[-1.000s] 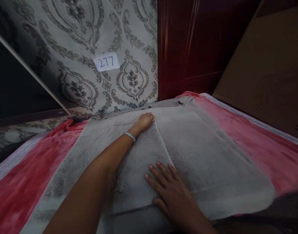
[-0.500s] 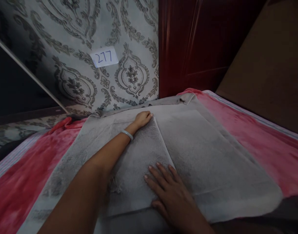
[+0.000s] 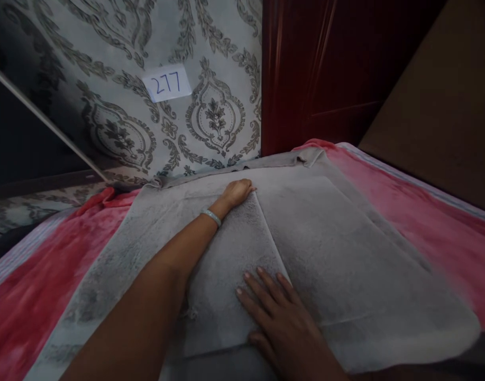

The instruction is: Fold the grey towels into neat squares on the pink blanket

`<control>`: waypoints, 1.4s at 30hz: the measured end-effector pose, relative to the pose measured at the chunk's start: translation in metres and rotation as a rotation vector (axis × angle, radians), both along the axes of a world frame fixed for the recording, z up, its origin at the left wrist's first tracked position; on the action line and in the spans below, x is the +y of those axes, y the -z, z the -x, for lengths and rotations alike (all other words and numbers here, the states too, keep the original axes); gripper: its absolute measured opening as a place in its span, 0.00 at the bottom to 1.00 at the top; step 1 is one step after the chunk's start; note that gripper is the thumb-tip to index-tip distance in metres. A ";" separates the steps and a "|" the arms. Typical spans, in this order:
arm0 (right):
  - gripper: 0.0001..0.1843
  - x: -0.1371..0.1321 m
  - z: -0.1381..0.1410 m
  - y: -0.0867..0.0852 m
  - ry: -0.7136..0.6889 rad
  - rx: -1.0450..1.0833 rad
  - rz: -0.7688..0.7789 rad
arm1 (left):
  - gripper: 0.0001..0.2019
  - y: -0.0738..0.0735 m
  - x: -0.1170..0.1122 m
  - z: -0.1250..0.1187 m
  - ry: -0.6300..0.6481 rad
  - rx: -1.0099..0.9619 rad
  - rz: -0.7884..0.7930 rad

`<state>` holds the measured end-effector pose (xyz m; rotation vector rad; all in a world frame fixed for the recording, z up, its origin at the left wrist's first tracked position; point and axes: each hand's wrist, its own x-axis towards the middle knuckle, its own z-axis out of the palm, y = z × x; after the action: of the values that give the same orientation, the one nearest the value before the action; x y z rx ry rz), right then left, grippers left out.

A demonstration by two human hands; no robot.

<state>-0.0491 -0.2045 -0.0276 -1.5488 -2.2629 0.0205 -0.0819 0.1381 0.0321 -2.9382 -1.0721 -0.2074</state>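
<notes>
A large grey soft cloth (image 3: 329,227) lies spread out in front of me, with a straight folded edge running down its middle. My left hand (image 3: 239,191), with a light band on its wrist, reaches to the far part of the cloth. Its fingers are closed on the cloth at the far end of that folded edge. Nearer to me, my right hand (image 3: 284,317) rests flat with fingers spread, across the near part of the same fold. A small light tuft or string (image 3: 192,313) shows beside my left forearm.
Beneath the cloth a red-pink blanket (image 3: 417,222) shows on both sides. Behind stands a patterned wall (image 3: 218,69) with a paper marked 277 (image 3: 166,83). A dark red panel (image 3: 321,79) and a brown surface (image 3: 440,116) rise at the right.
The view has shifted slightly. My left hand keeps its closed hold at the fold's far end, and my right hand stays flat on the cloth. The cloth looks nearly the same.
</notes>
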 end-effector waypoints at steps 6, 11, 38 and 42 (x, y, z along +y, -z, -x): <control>0.38 0.000 0.001 0.002 0.001 0.037 -0.004 | 0.17 0.006 0.006 0.000 0.016 0.019 0.053; 0.37 -0.002 -0.001 -0.002 0.007 0.025 0.000 | 0.17 0.002 -0.001 0.000 -0.010 0.048 0.039; 0.30 0.000 -0.005 -0.001 0.023 -0.086 -0.043 | 0.32 -0.013 -0.043 0.133 -0.239 0.119 0.175; 0.30 0.000 -0.007 0.001 0.032 -0.102 -0.035 | 0.32 -0.024 -0.069 0.145 -0.278 0.064 0.077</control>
<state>-0.0426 -0.2042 -0.0284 -1.6010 -2.3031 -0.1080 -0.2266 0.0691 0.0560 -2.7925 -1.4900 -0.0691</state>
